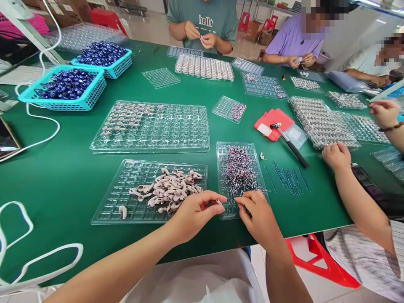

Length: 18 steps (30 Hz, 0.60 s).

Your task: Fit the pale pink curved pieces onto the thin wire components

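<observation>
My left hand [198,210] is closed in a pinch on a small beige earbud shell [219,203], its open end pointing up. Beside it my right hand [257,214] pinches a thin wired part [235,200], mostly hidden by the fingertips. The two hands are a little apart, over the near end of a clear tray [259,158] heaped with small wired parts [239,170]. Left of my hands, a pile of beige earbud shells [175,188] lies on another clear tray [110,195]. One single shell [123,211] sits at that tray's near left.
A large clear tray [176,126], partly filled with shells, lies behind. Blue baskets [90,99] of dark blue pieces stand back left. A hammer [293,147], red sheets [274,120] and blue wires [287,179] lie right. A co-worker's arm [356,189] reaches in; people sit opposite.
</observation>
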Available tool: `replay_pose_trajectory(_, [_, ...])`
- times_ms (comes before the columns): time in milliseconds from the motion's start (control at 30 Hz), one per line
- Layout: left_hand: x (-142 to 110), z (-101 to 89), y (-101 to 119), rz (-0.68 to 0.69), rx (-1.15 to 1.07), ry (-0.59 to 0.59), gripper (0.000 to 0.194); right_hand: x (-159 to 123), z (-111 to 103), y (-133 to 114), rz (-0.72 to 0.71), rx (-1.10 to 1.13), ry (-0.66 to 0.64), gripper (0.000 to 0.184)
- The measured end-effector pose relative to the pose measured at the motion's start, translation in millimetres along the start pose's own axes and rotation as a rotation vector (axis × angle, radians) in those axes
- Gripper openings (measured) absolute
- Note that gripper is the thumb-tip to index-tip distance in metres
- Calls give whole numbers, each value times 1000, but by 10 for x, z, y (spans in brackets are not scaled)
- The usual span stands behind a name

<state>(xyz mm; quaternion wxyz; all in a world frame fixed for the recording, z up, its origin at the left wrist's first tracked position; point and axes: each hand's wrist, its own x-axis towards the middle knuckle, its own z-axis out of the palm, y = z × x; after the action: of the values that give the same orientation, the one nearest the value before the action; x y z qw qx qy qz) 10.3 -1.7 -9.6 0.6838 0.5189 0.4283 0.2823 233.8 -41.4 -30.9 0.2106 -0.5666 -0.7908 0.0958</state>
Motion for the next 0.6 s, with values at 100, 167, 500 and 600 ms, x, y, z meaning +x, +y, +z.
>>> replay_pose_trajectory(100, [-14,-27,19,14,42,-1,30,72,-33,24,-47,-87,-69,26])
replay_pose_trajectory(167, [-15,-38,24,30,72,1,31,130,-66,49,-101,-137,-127,25])
replay_pose_trajectory(500, [24,-51,-64,39,117,-12,27,451,-275,84,-343,-317,-381,12])
replay_pose_trajectory(600, [19,-45,-69,29,113,-13,25,499,-278,90,-404,-334,-408,9])
